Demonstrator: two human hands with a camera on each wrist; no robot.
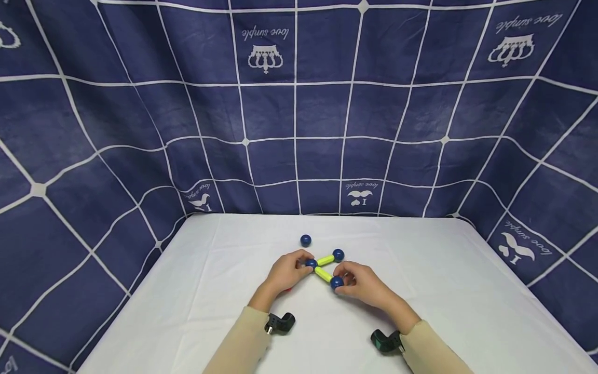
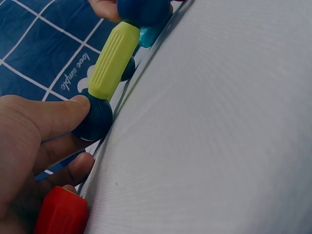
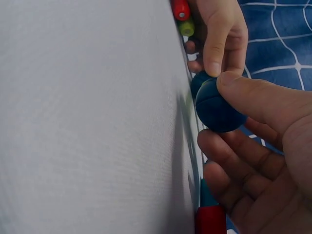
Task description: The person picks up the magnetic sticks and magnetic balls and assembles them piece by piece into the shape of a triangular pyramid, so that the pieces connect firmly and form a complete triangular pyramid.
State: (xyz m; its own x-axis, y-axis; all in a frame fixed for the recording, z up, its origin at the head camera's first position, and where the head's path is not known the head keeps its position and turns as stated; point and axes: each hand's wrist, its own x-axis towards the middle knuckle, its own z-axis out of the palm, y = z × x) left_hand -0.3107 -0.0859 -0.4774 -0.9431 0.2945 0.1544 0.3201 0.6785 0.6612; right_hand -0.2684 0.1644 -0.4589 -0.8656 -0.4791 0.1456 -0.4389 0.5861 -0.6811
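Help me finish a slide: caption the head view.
Left hand and right hand grip blue balls at either end of a yellow-green stick.

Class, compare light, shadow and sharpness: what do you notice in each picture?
Head view: bright light on the white fabric tablecloth; lines on the navy-and-white fabric curtain bend, perhaps from folds or lens distortion. Left wrist view: dimmer, tablecloth greying toward lower right, ribbed yellow-green plastic-looking rod fairly sharp. Right wrist view: also dim, soft shadow on the tablecloth beside the right hand.

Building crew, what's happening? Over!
Left hand pinches corner ball. Right hand pinches near ball. Two yellow rods form a V. Loose blue ball beyond, touching neither hand.
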